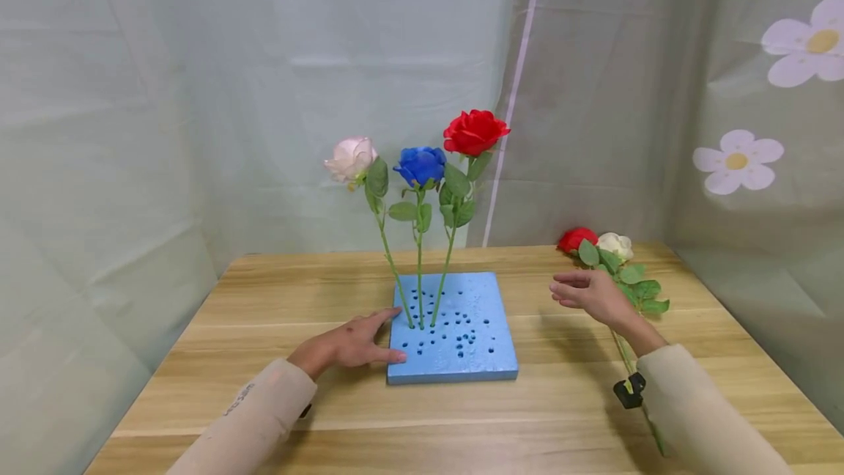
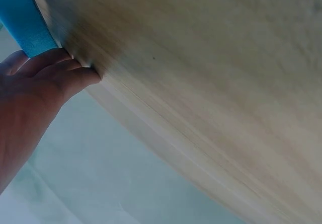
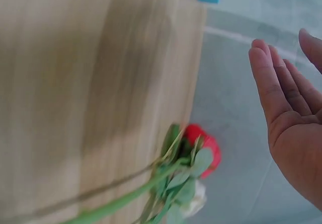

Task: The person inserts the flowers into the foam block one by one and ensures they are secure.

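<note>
I'm resting my open left hand (image 1: 349, 347) against the foam (image 1: 461, 358); my right hand (image 1: 593, 295) is hovering open, holding nothing, near the loose roses (image 1: 596, 244).

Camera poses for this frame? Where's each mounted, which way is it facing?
Head: worn on the head, looks forward and down at the table, blue foam block, three standing roses; both hands and sleeves show.
Left wrist: looks along left hand resting against the block's edge.
Right wrist: looks past open right hand at the lying roses.
All three share the table.
</note>
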`<state>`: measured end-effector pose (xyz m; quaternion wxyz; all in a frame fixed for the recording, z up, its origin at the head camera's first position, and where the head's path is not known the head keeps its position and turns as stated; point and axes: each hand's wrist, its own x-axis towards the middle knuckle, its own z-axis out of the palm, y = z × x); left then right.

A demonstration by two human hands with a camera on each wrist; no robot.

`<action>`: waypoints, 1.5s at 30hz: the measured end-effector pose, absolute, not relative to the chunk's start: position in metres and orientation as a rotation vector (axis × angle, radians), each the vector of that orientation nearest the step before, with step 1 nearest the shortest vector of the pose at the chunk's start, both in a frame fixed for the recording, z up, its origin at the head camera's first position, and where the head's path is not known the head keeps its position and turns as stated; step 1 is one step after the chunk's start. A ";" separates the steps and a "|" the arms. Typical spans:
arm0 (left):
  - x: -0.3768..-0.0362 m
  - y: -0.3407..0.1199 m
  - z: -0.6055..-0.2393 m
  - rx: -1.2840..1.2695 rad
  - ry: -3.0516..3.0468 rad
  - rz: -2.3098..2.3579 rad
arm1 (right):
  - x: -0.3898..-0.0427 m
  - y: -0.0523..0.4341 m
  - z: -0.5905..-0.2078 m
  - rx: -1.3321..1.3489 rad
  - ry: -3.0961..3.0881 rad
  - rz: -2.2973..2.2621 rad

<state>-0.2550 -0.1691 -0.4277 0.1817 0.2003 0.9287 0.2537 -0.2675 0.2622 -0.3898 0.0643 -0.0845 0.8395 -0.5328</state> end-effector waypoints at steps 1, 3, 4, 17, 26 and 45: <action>-0.255 -0.169 -0.428 0.566 2.621 0.717 | -0.266 0.266 -0.391 -0.251 2.531 -1.610; -0.254 -0.170 -0.427 0.563 2.623 0.715 | -0.264 0.274 -0.393 -0.243 2.525 -1.620; -0.254 -0.170 -0.427 0.560 2.625 0.711 | -0.263 0.278 -0.394 -0.233 2.528 -1.623; -0.253 -0.168 -0.426 0.523 2.625 0.718 | -0.260 0.318 -0.407 -0.082 2.610 -1.504; -0.252 -0.169 -0.425 0.537 2.629 0.730 | -0.260 0.332 -0.411 -0.043 2.657 -1.459; -0.252 -0.168 -0.427 0.543 2.611 0.726 | -0.258 0.344 -0.421 0.048 2.632 -1.269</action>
